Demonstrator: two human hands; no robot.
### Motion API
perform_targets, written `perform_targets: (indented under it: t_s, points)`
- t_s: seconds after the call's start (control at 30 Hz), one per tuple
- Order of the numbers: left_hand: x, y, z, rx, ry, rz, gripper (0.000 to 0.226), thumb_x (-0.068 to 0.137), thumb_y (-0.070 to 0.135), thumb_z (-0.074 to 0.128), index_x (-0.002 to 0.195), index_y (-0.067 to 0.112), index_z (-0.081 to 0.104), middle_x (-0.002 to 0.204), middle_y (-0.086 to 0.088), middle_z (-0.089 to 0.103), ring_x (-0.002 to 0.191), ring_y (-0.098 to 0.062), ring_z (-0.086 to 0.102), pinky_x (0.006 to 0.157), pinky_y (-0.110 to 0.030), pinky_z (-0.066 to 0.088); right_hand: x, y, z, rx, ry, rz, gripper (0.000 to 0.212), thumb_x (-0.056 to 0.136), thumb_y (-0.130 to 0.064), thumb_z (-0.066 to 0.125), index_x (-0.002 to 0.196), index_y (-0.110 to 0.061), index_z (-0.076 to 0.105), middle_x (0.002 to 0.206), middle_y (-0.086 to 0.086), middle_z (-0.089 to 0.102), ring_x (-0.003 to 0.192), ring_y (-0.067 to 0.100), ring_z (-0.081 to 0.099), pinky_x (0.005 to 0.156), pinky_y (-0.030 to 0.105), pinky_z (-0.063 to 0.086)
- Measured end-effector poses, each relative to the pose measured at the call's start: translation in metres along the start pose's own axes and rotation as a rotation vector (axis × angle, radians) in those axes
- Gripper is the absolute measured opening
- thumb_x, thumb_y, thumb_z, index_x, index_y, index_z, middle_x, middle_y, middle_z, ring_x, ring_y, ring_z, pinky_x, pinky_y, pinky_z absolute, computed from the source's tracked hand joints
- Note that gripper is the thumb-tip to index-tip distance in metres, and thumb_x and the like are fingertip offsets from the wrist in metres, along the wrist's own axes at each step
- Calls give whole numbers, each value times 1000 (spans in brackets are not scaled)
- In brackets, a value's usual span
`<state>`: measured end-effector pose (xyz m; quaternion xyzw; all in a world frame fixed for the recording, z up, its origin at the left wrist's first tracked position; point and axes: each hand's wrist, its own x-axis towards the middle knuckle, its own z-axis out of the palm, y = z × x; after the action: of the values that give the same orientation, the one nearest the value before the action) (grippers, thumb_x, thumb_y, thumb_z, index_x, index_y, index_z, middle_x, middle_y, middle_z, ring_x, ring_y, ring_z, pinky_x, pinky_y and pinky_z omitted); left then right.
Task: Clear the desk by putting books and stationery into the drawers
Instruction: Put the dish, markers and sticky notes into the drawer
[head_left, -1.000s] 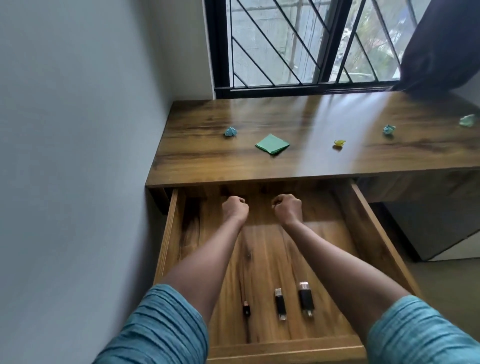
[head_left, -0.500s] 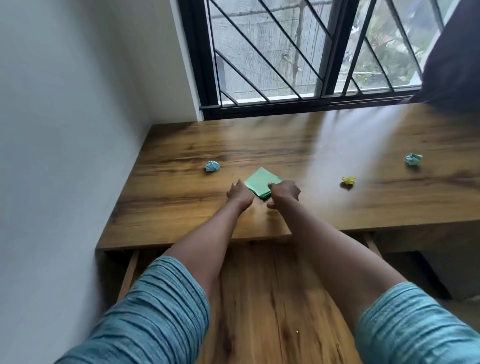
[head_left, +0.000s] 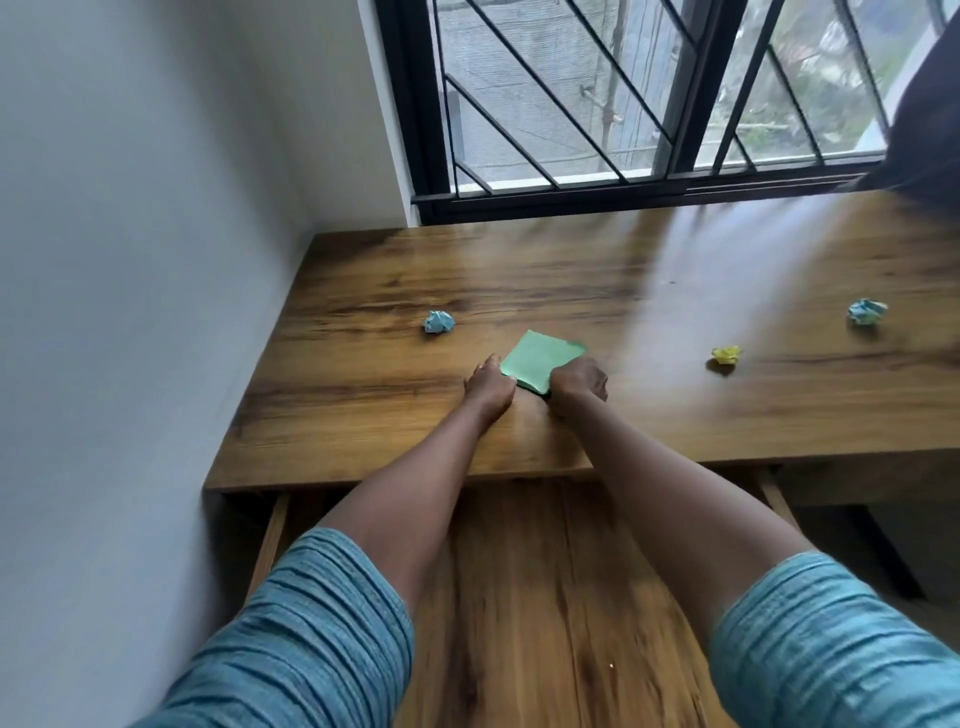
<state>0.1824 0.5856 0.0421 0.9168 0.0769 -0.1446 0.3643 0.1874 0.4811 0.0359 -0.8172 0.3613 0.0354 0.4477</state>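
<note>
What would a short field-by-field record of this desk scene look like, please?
desk: wooden
drawer: pulled open under the desk's front edge
green note pad: on the desk, between both hands
left-hand grip: touches the pad's left corner; hold unclear
right-hand grip: curled round the pad's near edge
blue paper ball: left of the pad
yellow paper ball: right of the pad
blue-white paper ball: far right

green note pad (head_left: 540, 358) lying on the wooden desk (head_left: 363, 415), right hand (head_left: 577, 382) curled round its near right edge, left hand (head_left: 488, 383) touching its left corner, blue paper ball (head_left: 438, 321) off to the left, yellow paper ball (head_left: 725, 355) and blue-white paper ball (head_left: 866, 312) over on the right, open drawer (head_left: 545, 597) underneath
</note>
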Motion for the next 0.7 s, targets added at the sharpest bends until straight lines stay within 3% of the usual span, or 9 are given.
perform_targets:
  t_s: [0.17,0.27,0.3,0.37,0.47,0.63,0.7]
  points:
    - [-32,-29,-13,-179,12,-81,54,96,19,47,147,10,30,151,-11,37,136,-27,38,112,-36,35,-32,23,0,42,-52,-115,23,89,-18,54,107,-8,66,106,17,70,92,32,69,84,41,57]
    - [-57,-53,-24,-216,18,-117,56,96,24,50,146,7,32,149,-13,39,133,-28,43,111,-38,37,-59,44,1,76,-109,-182,26,89,-24,60,112,-11,66,106,15,71,91,31,69,83,44,57]
    - [-65,-62,-27,-219,12,-122,55,95,25,50,145,6,35,146,-14,44,130,-29,46,109,-39,39,-70,50,1,85,-126,-202,28,89,-23,61,114,-11,65,105,15,70,87,30,70,80,42,57]
    - [-89,-81,-32,-252,4,-118,48,96,24,51,140,6,44,138,-14,53,123,-28,53,105,-39,44,-96,66,1,112,-175,-225,25,90,-21,61,112,-9,65,92,12,69,62,20,67,59,31,57]
    - [-130,-111,-38,-219,29,-95,39,96,22,52,133,7,54,133,-10,59,121,-25,56,102,-32,45,-136,90,7,103,-224,-273,23,89,-19,64,106,-5,67,78,10,65,36,4,55,37,14,43]
    - [-199,-176,-31,-274,132,-197,34,93,13,57,126,6,61,125,-12,63,110,-25,62,90,-30,50,-207,136,31,25,-332,-292,22,88,-20,66,104,-5,69,93,11,68,64,18,60,47,23,44]
    - [-224,-205,-25,-275,147,-271,30,93,8,55,121,4,63,120,-14,65,105,-27,64,86,-32,53,-236,157,44,5,-412,-268,15,87,-18,66,98,-7,68,83,10,68,52,15,58,40,20,42]
